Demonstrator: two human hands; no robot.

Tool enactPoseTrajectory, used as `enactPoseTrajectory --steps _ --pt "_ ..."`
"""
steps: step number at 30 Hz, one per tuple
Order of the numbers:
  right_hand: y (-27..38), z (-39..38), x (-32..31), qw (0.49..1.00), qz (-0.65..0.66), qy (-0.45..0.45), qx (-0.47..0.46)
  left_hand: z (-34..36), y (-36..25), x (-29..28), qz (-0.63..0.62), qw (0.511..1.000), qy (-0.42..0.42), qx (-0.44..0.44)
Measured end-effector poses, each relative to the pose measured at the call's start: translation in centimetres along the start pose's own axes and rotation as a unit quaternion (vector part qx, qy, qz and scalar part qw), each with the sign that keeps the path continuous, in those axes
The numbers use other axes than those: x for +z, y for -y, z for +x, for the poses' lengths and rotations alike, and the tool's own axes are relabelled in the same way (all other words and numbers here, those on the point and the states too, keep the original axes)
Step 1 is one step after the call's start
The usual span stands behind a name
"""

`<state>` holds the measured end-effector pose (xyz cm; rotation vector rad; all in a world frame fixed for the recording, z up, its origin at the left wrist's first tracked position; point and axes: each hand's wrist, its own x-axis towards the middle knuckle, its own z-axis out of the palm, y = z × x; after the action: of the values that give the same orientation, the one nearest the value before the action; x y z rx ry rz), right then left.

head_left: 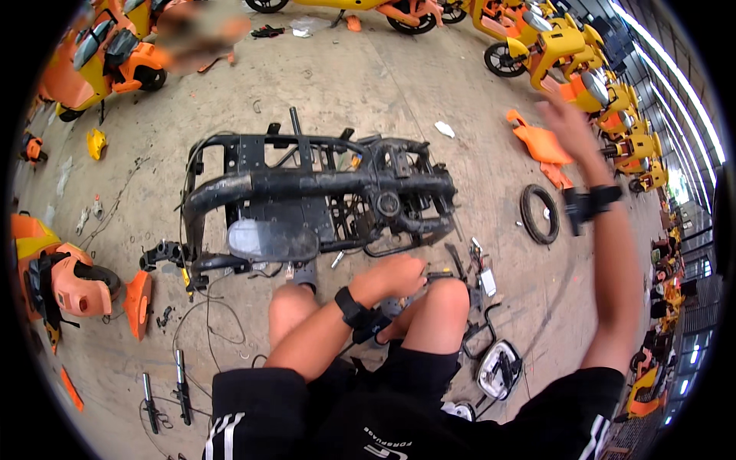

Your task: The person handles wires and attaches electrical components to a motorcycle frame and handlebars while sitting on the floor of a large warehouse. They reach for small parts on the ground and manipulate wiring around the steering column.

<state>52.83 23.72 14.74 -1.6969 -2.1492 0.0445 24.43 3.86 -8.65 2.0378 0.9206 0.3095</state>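
Note:
A black metal scooter frame [307,184] lies on the concrete floor in front of my legs, with a rounded greyish panel [272,240] at its near side. My left hand [397,276] is closed just above my knees, near the frame's close edge; what its fingers hold, if anything, is hidden. Beside its knuckles a small yellow-and-black tool [440,274] shows. My right hand [566,129] is raised far out to the right, slightly blurred, its fingers apart and nothing visible in them. It is over the orange body panel [540,142].
A black tyre [540,214] lies at the right. Near my right knee are loose parts and a white-rimmed headlamp housing [500,370]. Two shock-absorber-like tubes [181,387] and cables lie lower left. An orange scooter body [80,284] is at left; yellow scooters [563,57] line the right.

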Motion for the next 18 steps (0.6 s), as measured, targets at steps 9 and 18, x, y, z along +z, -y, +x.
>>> enactPoseTrajectory --steps 9,18 --pt "12.7 -5.8 15.0 0.971 0.198 0.136 -0.003 1.1 -0.5 -1.0 0.013 0.999 -0.002 -0.031" --pt "11.7 -8.0 16.1 0.967 0.221 0.12 -0.034 2.2 -0.3 -1.6 0.003 1.0 0.001 -0.03"
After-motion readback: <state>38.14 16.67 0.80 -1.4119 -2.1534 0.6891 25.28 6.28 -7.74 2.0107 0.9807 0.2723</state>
